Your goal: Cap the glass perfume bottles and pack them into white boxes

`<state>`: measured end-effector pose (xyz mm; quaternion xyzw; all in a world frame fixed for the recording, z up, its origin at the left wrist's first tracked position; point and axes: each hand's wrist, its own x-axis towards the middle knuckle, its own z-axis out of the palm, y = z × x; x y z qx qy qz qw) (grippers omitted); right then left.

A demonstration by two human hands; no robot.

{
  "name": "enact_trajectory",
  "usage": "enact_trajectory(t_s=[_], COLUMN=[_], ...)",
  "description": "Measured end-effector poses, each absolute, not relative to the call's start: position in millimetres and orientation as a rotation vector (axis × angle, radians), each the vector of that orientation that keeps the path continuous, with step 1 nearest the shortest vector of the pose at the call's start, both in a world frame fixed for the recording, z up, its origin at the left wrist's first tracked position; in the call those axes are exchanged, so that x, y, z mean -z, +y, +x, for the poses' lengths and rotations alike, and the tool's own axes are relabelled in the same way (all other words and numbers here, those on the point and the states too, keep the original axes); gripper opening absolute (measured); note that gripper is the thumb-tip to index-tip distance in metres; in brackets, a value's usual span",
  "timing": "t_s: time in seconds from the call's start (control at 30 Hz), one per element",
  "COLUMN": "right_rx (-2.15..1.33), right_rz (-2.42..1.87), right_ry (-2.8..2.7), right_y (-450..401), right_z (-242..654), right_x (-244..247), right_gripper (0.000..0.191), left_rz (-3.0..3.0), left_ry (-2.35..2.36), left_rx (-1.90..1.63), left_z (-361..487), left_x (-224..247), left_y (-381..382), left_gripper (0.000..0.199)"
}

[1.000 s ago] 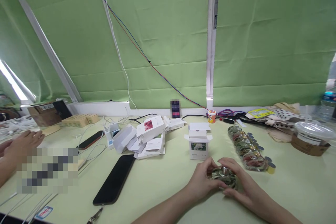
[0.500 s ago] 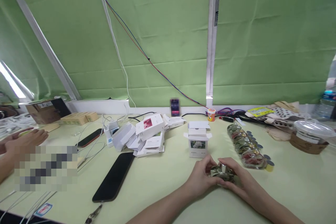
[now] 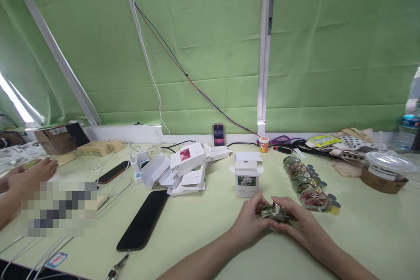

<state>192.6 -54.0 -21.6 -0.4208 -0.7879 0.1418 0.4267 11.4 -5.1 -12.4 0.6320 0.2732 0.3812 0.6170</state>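
Observation:
Between my hands is a clear-wrapped packet with dark green contents [image 3: 274,213], low over the table, with a small silver cylinder [image 3: 276,208] standing up from it. My left hand [image 3: 251,221] grips the packet's left side. On its right side, my right hand [image 3: 297,218] holds it, fingers near the cylinder. Just behind my hands stands a white box [image 3: 247,183] with a flower picture and its top flaps open. To the right, a row of similar wrapped packets [image 3: 305,183] in green and red lies beside several grey discs and a yellow one.
White boxes [image 3: 187,162] are heaped left of centre. A black phone [image 3: 142,221] lies nearer, with a metal clip [image 3: 117,267] below it. Another person's hands [image 3: 33,173] are at the far left. A lidded bowl [image 3: 385,173] stands right; cables run along the back.
The view has shifted slightly. My hands still hold the packet, and the silver cylinder sits slightly further left in view. The other person's hands have moved a little left.

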Motion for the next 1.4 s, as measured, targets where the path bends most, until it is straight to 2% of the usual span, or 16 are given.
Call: enact_trajectory(t_s=[0.1, 0.23, 0.33, 0.43, 0.5, 0.6, 0.67, 0.8, 0.9, 1.0, 1.1, 1.3, 1.4], right_rx=[-0.253, -0.074, 0.039, 0.090, 0.069, 0.000, -0.026, -0.013, -0.077, -0.109, -0.121, -0.028, 0.103], right_rz=[-1.019, -1.030, -1.033, -1.058, -1.093, -1.110, -1.084, -1.041, -1.010, -0.825, -0.679, -0.677, -0.707], right_ry=[-1.977, -2.018, -2.071, -2.130, -2.171, -2.212, -2.196, -1.909, -1.540, -1.357, -1.458, -1.642, -1.693], right_y=[-56, -64, -69, -68, -65, -60, -57, -52, -50, -45, -42, -42, -43], right_z=[191, 191, 193, 192, 191, 190, 193, 209, 218, 213, 200, 191, 193], right_x=[19, 14, 11, 8, 5, 3, 3, -7, -27, -48, -53, -26, -22], right_gripper=[0.054, 0.050, 0.052, 0.058, 0.057, 0.050, 0.048, 0.033, 0.030, 0.026, 0.021, 0.039, 0.042], left_rz=[1.501, 1.952, 2.235, 2.076, 1.945, 1.863, 1.813, 1.914, 2.236, 2.421, 2.458, 2.430, 2.471], left_ry=[0.638, 0.647, 0.671, 0.944, 1.073, 1.014, 0.943, 0.932, 0.710, 0.587, 0.627, 0.621, 0.523], left_rx=[-0.847, -0.962, -1.444, -1.873, -1.830, -1.522, -1.339, -1.322, -1.436, -1.436, -1.408, -1.368, -1.338], left_z=[10, -2, -17, -29, -33, -36, -36, -36, -36, -33, -30, -27, -25], left_x=[9, 1, -7, -16, -20, -18, -11, 5, 9, 8, 5, 3, 3], left_y=[-8, -10, -4, 10, 21, 35, 41, 45, 42, 37, 32, 28, 26], left_gripper=[0.041, 0.019, 0.021, 0.033, 0.048, 0.080, 0.089, 0.056, 0.046, 0.049, 0.059, 0.063, 0.064])
